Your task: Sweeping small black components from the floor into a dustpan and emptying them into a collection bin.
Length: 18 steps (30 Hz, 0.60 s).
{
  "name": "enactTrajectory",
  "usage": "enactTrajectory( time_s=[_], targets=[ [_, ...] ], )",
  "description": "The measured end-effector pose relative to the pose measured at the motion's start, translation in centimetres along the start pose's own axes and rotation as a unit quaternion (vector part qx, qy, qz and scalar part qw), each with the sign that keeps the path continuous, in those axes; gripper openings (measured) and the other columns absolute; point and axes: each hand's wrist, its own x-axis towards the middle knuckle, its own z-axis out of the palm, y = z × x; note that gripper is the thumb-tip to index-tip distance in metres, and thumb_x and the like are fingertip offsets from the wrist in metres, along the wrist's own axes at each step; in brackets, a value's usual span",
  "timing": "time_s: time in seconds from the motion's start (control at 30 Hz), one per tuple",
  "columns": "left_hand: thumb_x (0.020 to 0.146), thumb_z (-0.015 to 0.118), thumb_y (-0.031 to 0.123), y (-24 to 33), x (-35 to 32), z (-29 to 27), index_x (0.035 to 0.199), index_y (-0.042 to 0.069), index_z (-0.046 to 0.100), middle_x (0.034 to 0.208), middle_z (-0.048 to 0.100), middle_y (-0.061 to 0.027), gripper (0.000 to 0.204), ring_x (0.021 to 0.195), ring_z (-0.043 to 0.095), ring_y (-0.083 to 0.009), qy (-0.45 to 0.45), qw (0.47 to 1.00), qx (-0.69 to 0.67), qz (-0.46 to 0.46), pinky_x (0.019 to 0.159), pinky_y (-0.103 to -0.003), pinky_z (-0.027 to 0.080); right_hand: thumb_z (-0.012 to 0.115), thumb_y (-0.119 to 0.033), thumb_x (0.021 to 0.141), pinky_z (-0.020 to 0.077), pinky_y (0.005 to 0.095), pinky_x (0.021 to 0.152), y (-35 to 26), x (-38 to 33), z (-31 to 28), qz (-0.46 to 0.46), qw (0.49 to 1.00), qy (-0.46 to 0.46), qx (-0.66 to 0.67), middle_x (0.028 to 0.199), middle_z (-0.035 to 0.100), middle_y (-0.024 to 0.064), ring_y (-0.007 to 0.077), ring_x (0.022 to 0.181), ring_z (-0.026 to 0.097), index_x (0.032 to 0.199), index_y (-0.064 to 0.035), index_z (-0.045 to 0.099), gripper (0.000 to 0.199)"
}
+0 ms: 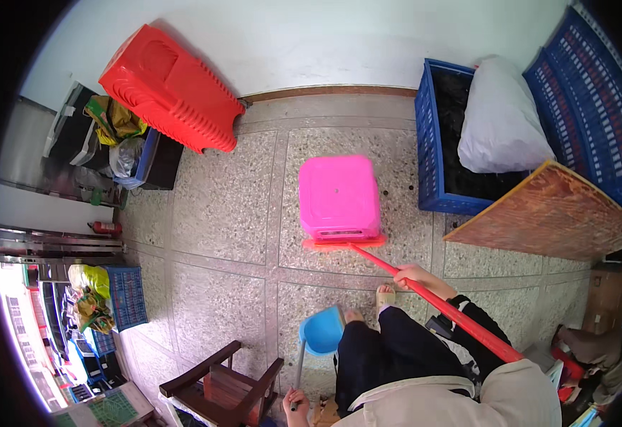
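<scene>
My right hand (419, 278) grips the red handle of a broom (378, 262), which slants from beside my right arm down to the floor. Its orange-red head lies at the near side of a pink plastic stool (338, 192), partly hidden by it. With my left hand (297, 406) I hold the grey handle of a blue dustpan (321, 331), whose pan is down at floor level by my foot. A few small dark bits (386, 192) lie on the floor to the right of the stool.
Stacked red stools (172, 89) stand at the far left. A blue crate (430, 142) with a white sack (503, 117) and a leaning wooden board (546, 213) are at the right. A dark wooden chair (225, 384) is near my left hand. Blue crates (126, 297) line the left.
</scene>
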Motion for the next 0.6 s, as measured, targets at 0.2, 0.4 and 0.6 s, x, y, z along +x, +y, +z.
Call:
enactTrajectory(
  time_s=[0.2,0.4,0.6],
  targets=[
    [0.085,0.041,0.011,-1.4,2.1,7.2,0.065,0.004,0.039,0.051,0.039,-0.0006,0.021,0.041,0.041,-0.0080,-0.082,0.994,-0.025,-0.074,0.039,-0.020,0.037,0.050,-0.003,0.074,0.0329,0.0217,0.038,-5.5,4.1,0.8,0.005,1.000,-0.016,0.000,0.055,0.041,0.0000,0.0071,0.044,0.040,0.085,-0.0009,0.043,0.013],
    [0.085,0.042,0.013,1.3,8.1,16.1,0.066,0.004,0.041,0.051,0.038,0.0003,0.021,0.041,0.038,-0.0081,-0.031,0.996,0.047,-0.063,0.039,-0.020,0.034,0.048,-0.001,0.074,0.0303,0.0196,0.037,-6.5,1.4,-0.1,0.072,0.997,-0.009,0.015,0.055,0.039,-0.0010,0.0058,0.042,0.037,0.092,-0.0026,0.043,0.018],
    [0.087,0.044,0.018,0.7,9.6,22.5,0.067,0.006,0.042,0.051,0.037,0.0011,0.023,0.042,0.037,-0.0078,-0.006,0.986,0.144,-0.087,0.037,-0.019,0.032,0.050,0.000,0.071,0.0315,0.0197,0.036,-6.7,-9.2,5.1,0.071,0.985,0.081,0.131,0.058,0.041,0.0017,0.0068,0.042,0.040,0.082,-0.0041,0.042,0.014]
  ],
)
